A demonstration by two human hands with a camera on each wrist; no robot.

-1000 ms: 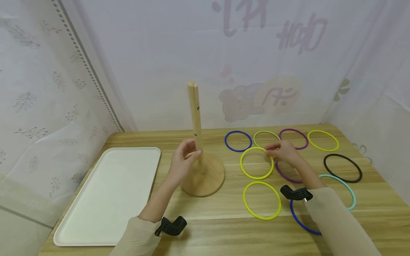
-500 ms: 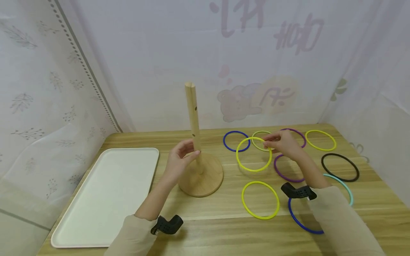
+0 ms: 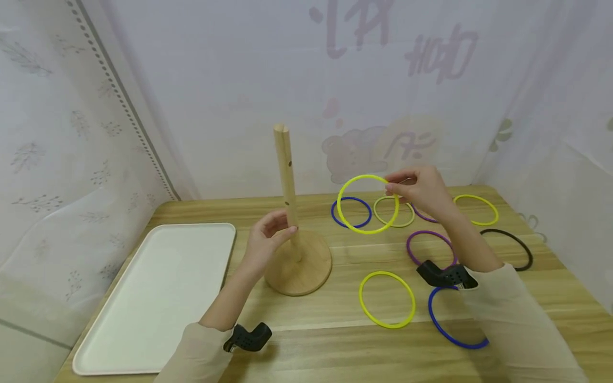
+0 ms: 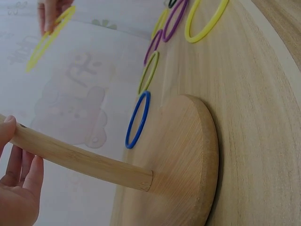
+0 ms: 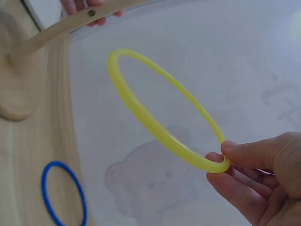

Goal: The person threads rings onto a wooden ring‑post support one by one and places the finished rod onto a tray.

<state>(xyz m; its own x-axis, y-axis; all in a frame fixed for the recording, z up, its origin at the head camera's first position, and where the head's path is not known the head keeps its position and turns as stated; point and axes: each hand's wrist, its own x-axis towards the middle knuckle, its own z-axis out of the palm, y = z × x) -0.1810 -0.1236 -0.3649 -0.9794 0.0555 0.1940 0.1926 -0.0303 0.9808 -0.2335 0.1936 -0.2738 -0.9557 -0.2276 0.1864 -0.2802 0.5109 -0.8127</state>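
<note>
In the head view my left hand (image 3: 266,240) grips the lower half of an upright wooden post (image 3: 284,170). The post rises from a round wooden base (image 3: 316,271) on the table; thumb and fingers lie on opposite sides of it in the left wrist view. To the right, my right hand (image 3: 428,192) pinches a yellow ring (image 3: 366,232) by its right edge. That ring hangs tilted in the air, apart from the post, and the right wrist view shows it between thumb and fingertips (image 5: 229,144).
Around the right side lie a second yellow ring (image 3: 413,300), blue rings (image 3: 333,213), a purple ring (image 3: 408,246), a black ring (image 3: 529,255) and others, partly behind my right arm. A white tray (image 3: 158,298) is at the left. Curtains stand behind the table.
My right hand has lifted the yellow ring off the table, raising it and shifting it left towards the post. The left hand stays on the post.
</note>
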